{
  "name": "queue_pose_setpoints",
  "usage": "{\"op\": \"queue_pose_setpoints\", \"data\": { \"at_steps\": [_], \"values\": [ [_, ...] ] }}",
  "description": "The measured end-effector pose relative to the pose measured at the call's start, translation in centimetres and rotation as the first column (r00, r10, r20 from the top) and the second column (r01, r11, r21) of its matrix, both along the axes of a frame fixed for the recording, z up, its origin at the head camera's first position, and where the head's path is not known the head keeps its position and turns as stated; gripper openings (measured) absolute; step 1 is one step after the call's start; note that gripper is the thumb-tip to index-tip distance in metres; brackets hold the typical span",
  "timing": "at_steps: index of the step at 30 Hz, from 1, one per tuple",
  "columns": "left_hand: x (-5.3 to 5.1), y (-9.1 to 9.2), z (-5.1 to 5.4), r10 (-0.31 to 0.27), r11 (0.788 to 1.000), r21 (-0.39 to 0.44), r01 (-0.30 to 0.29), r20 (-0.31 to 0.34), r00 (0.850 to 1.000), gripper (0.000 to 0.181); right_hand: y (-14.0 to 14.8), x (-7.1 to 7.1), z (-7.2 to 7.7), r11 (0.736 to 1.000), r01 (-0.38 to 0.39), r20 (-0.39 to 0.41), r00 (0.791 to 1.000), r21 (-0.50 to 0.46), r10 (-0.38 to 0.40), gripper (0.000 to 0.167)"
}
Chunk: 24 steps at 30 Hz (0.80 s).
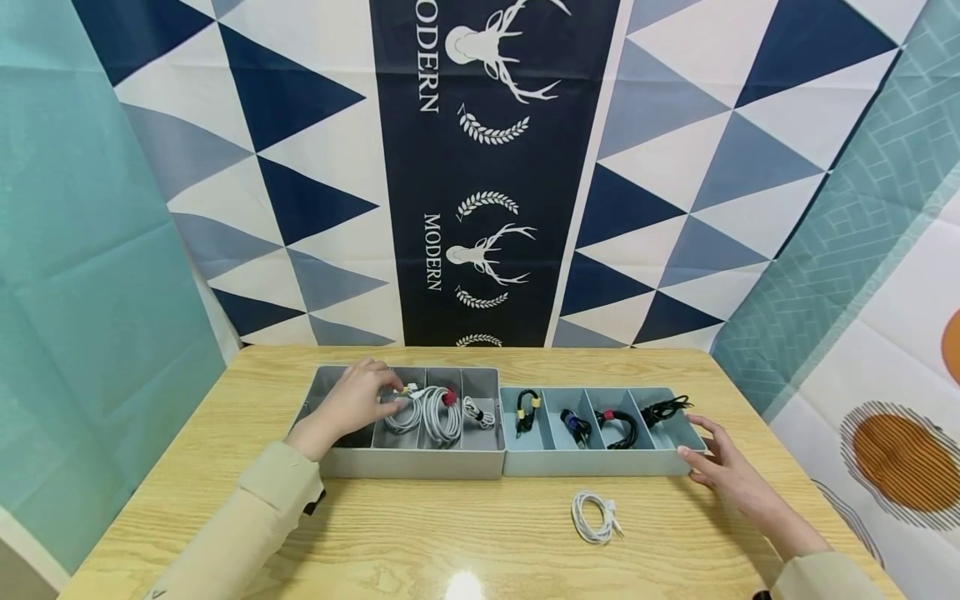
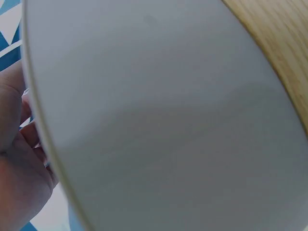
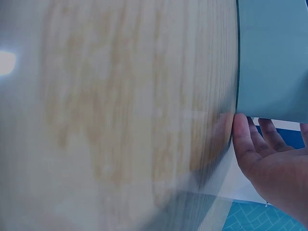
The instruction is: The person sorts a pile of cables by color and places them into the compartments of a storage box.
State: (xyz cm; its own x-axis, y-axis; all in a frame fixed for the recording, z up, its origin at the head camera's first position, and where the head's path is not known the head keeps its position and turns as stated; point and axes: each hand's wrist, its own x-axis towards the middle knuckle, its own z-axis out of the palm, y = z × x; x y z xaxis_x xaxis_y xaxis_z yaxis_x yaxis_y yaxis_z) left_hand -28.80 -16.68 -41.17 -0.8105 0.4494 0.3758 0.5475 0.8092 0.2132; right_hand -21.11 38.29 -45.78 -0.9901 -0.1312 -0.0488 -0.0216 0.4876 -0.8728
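Observation:
My left hand (image 1: 351, 406) reaches over the grey divided box (image 1: 412, 463), thumb and fingers apart beside a coiled whitish cable (image 1: 406, 421) with a yellow tie. In the left wrist view the box wall (image 2: 159, 120) hides most of the fingers. A larger whitish coil with a red tie (image 1: 442, 417) and a small white bundled cable (image 1: 478, 413) lie in the compartments to the right. My right hand (image 1: 731, 475) touches the right end of the blue divided box (image 1: 592, 463) with fingers extended; the right wrist view shows its thumb at the box corner.
Black cables lie in the blue box, among them one with a yellow tie (image 1: 527, 408) and one with a red tie (image 1: 618, 428). A white coiled cable (image 1: 592, 517) lies on the wooden table (image 1: 420, 542) before the boxes. Patterned cloth (image 1: 480, 167) hangs behind.

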Motion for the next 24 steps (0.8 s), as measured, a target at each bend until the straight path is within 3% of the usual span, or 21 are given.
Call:
{"op": "queue_pose_setpoints", "data": {
  "at_steps": [9, 24],
  "values": [
    [1.0, 0.5, 1.4, 0.022, 1.000, -0.015, -0.021, 0.026, 0.999, 0.023, 0.1, -0.1, -0.2, 1.000, 0.004, 0.006, 1.000, 0.013, -0.004, 0.068],
    [3.0, 1.7, 4.1, 0.048, 0.999, -0.012, -0.048, -0.008, 0.999, 0.026, 0.1, -0.2, 0.0, 1.000, 0.015, 0.017, 1.000, 0.019, -0.015, 0.069]
  ]
}}
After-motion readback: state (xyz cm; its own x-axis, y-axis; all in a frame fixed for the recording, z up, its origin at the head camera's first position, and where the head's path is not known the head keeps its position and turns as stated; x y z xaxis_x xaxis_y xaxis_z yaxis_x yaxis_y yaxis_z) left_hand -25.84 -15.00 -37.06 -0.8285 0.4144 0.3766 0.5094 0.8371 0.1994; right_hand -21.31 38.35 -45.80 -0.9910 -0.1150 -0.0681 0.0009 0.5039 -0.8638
